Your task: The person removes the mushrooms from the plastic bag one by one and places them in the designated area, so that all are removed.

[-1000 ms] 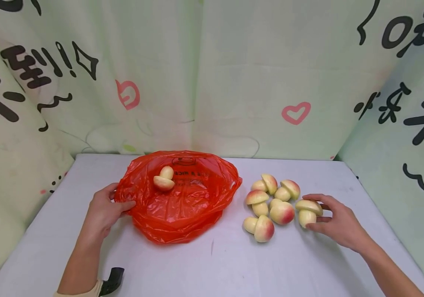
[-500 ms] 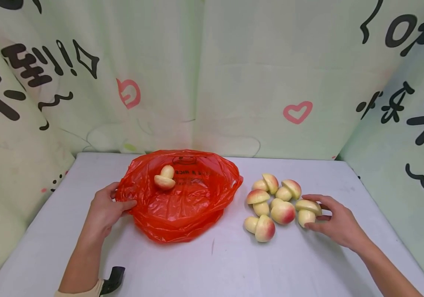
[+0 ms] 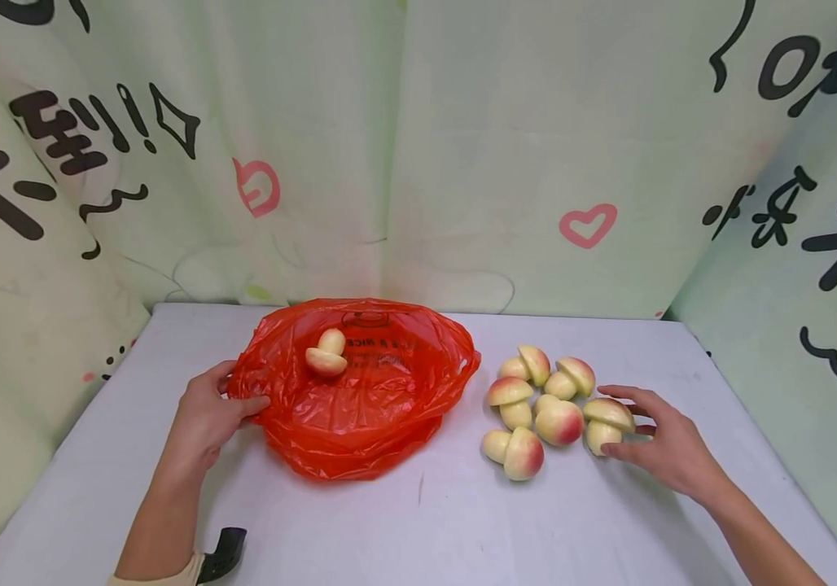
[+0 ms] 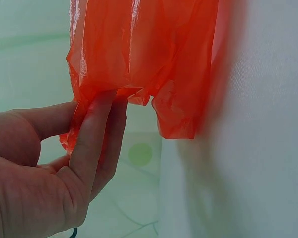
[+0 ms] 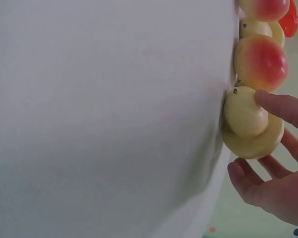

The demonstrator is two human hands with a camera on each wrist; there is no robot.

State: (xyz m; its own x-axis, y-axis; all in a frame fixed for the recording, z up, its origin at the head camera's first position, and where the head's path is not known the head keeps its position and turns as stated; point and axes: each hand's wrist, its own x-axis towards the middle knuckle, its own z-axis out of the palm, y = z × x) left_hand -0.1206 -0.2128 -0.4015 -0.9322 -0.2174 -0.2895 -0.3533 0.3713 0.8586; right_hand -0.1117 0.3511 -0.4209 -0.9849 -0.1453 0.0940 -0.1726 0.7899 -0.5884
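My left hand (image 3: pixel 209 411) pinches the left edge of a red plastic bag (image 3: pixel 360 448), which lies with its mouth spread wide. In the left wrist view, my thumb and fingers hold the bag's crumpled film (image 4: pixel 139 49). A pale toy mushroom (image 3: pixel 326 353) is inside the bag. To the right, my right hand (image 3: pixel 671 443) is around another toy mushroom (image 3: pixel 607 423) on the table, its cap tilted. The right wrist view shows the thumb against this mushroom's stem (image 5: pixel 246 113), with the other fingers spread loosely beside the cap.
Several toy mushrooms with yellow and red caps cluster between bag and right hand, including a front one (image 3: pixel 521 453) and a middle one (image 3: pixel 559 420). The white table (image 3: pixel 418 537) meets a printed curtain (image 3: pixel 462 163) behind. A black strap end (image 3: pixel 224 553) hangs by my left forearm.
The mushroom at my right hand has tipped, its cap now sloping down to the right and its stem shifted slightly left. My left hand and the bag stay nearly still.
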